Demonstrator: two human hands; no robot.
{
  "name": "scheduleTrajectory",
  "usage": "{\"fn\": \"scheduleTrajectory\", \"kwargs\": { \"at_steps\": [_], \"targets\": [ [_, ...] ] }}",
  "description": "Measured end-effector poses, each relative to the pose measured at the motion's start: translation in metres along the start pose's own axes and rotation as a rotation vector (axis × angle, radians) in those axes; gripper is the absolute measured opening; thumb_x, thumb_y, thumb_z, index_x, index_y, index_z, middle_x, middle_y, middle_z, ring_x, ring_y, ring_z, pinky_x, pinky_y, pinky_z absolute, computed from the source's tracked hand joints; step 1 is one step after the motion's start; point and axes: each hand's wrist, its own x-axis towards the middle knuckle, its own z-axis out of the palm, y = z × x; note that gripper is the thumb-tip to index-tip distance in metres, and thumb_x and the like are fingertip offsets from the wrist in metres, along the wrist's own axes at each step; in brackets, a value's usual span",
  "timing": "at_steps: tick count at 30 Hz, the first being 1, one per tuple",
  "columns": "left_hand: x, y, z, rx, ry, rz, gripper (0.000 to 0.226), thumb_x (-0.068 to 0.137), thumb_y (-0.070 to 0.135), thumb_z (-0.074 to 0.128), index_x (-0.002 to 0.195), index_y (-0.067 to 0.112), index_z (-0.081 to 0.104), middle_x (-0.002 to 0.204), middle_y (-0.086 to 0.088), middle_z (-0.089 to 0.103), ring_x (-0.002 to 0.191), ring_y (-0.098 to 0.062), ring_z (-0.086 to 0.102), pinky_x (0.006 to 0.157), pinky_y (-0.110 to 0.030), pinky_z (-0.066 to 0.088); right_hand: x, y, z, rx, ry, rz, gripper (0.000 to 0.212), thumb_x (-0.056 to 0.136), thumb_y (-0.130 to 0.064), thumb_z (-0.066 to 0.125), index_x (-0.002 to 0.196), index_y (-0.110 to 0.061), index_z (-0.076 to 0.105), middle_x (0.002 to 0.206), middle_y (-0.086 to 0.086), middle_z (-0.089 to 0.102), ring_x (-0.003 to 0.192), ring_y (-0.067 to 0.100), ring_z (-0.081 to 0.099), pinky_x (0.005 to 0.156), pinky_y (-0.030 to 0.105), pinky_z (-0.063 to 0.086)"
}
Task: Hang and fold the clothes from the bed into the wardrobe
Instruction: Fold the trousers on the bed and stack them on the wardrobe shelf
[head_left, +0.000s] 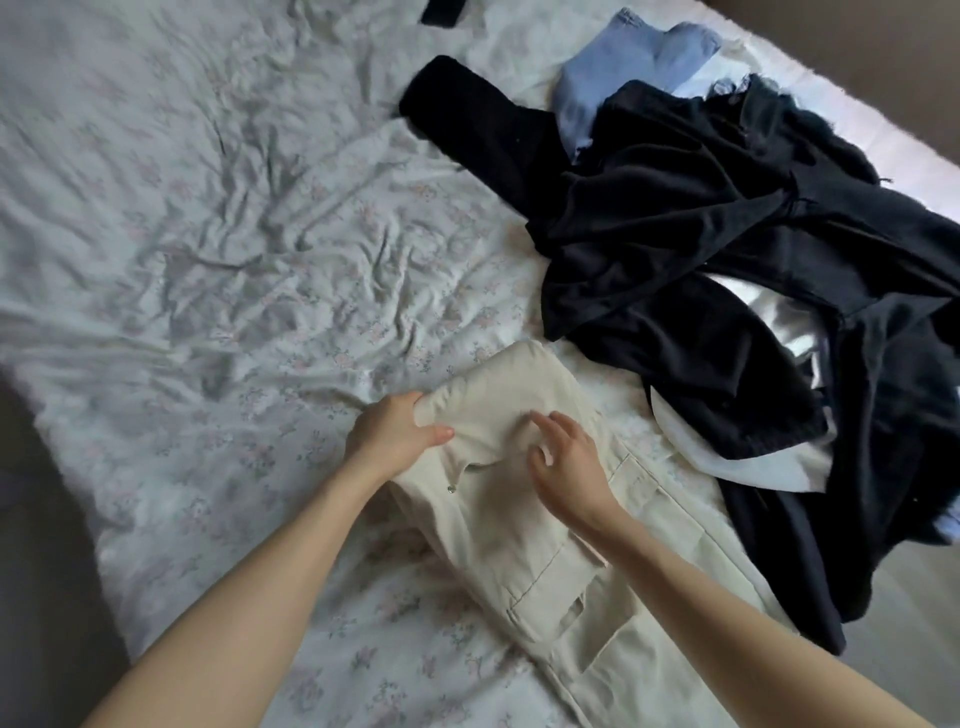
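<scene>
Cream trousers (524, 499) lie on the bed (208, 260) near its near edge, with the far part folded back over the rest. The left hand (395, 436) holds that fold in a thumb-and-finger grip; the right hand (566, 457) rests on it, fingers relaxed. Dark clothes (727, 270) and blue jeans (623, 67) are heaped along the right edge.

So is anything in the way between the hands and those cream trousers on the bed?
No. The left hand already grips the folded edge of the cream trousers, and the right hand rests on them.
</scene>
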Motion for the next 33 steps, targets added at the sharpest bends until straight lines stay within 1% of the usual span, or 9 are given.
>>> {"fn": "scheduleTrajectory", "kwargs": {
  "at_steps": [7, 10, 13, 16, 18, 22, 26, 31, 33],
  "targets": [
    [-0.012, -0.002, -0.067, 0.019, 0.195, -0.009, 0.047, 0.080, 0.042, 0.070, 0.119, 0.018, 0.060, 0.119, -0.005, 0.064, 0.107, -0.029, 0.059, 0.086, -0.035, 0.048, -0.006, -0.065, -0.005, 0.172, 0.067, -0.107, 0.048, 0.090, -0.006, 0.042, 0.138, -0.013, 0.042, 0.134, 0.004, 0.039, 0.125, 0.026, 0.037, 0.105, 0.025, 0.024],
    [-0.011, -0.011, -0.104, 0.091, 0.304, -0.052, 0.042, 0.080, 0.044, 0.069, 0.112, 0.019, 0.061, 0.114, -0.008, 0.066, 0.104, -0.032, 0.059, 0.083, -0.036, 0.047, 0.007, -0.084, 0.002, 0.370, -0.102, -0.086, 0.055, 0.092, -0.013, 0.043, 0.145, -0.022, 0.033, 0.141, -0.002, 0.037, 0.132, 0.014, 0.036, 0.111, 0.027, 0.026],
    [-0.013, -0.007, -0.137, 0.181, 0.438, -0.078, 0.044, 0.082, 0.043, 0.067, 0.119, 0.020, 0.059, 0.120, -0.012, 0.063, 0.109, -0.035, 0.057, 0.084, -0.037, 0.044, 0.019, -0.096, 0.010, 0.582, -0.241, -0.003, 0.056, 0.094, -0.022, 0.043, 0.147, -0.033, 0.026, 0.124, -0.006, 0.042, 0.105, 0.006, 0.046, 0.092, 0.023, 0.042],
    [-0.027, 0.004, -0.141, 0.249, 0.492, -0.079, 0.045, 0.084, 0.044, 0.065, 0.120, 0.018, 0.057, 0.119, -0.016, 0.062, 0.109, -0.038, 0.056, 0.082, -0.039, 0.043, 0.018, -0.096, 0.022, 0.760, -0.330, 0.116, 0.051, 0.100, -0.033, 0.038, 0.147, -0.036, 0.020, 0.149, -0.006, 0.029, 0.134, 0.019, 0.035, 0.106, 0.039, 0.037],
    [-0.042, 0.011, -0.124, 0.268, 0.468, -0.007, 0.042, 0.083, 0.044, 0.065, 0.115, 0.017, 0.057, 0.112, -0.016, 0.065, 0.104, -0.038, 0.058, 0.077, -0.038, 0.044, 0.012, -0.089, 0.028, 0.909, -0.401, 0.225, 0.050, 0.101, -0.043, 0.031, 0.148, -0.035, 0.018, 0.155, -0.007, 0.018, 0.141, 0.026, 0.024, 0.108, 0.047, 0.033],
    [-0.069, 0.024, -0.089, 0.236, 0.347, 0.173, 0.040, 0.084, 0.042, 0.065, 0.114, 0.019, 0.053, 0.112, -0.003, 0.065, 0.102, -0.030, 0.060, 0.078, -0.034, 0.045, 0.005, -0.064, 0.029, 1.138, -0.447, 0.344, 0.050, 0.098, -0.052, 0.023, 0.136, -0.026, 0.041, 0.141, 0.004, 0.045, 0.121, 0.023, 0.048, 0.095, 0.039, 0.042],
    [-0.086, 0.031, -0.060, 0.069, 0.179, 0.338, 0.044, 0.082, 0.021, 0.067, 0.124, 0.017, 0.054, 0.118, 0.000, 0.059, 0.115, -0.021, 0.048, 0.089, -0.022, 0.033, 0.001, -0.043, 0.006, 1.269, -0.359, 0.361, 0.059, 0.096, -0.057, 0.020, 0.133, -0.022, 0.050, 0.132, 0.009, 0.054, 0.111, 0.028, 0.054, 0.089, 0.049, 0.047],
    [-0.109, 0.024, -0.012, 0.111, 0.041, 0.574, 0.036, 0.079, 0.010, 0.055, 0.113, 0.019, 0.062, 0.101, 0.000, 0.057, 0.105, -0.019, 0.051, 0.087, -0.027, 0.040, -0.002, -0.019, -0.045, 1.192, -0.104, 0.356, 0.064, 0.090, -0.063, 0.037, 0.143, -0.028, 0.034, 0.139, 0.004, 0.046, 0.122, 0.029, 0.049, 0.097, 0.054, 0.043],
    [-0.121, 0.022, 0.010, 0.118, 0.017, 0.698, 0.034, 0.078, 0.009, 0.053, 0.110, 0.018, 0.062, 0.097, 0.000, 0.057, 0.103, -0.016, 0.050, 0.084, -0.029, 0.046, -0.005, -0.009, -0.060, 1.137, -0.104, 0.344, 0.075, 0.080, -0.072, 0.046, 0.138, -0.026, 0.043, 0.128, 0.001, 0.053, 0.109, 0.022, 0.056, 0.081, 0.043, 0.052]
  ]
}}
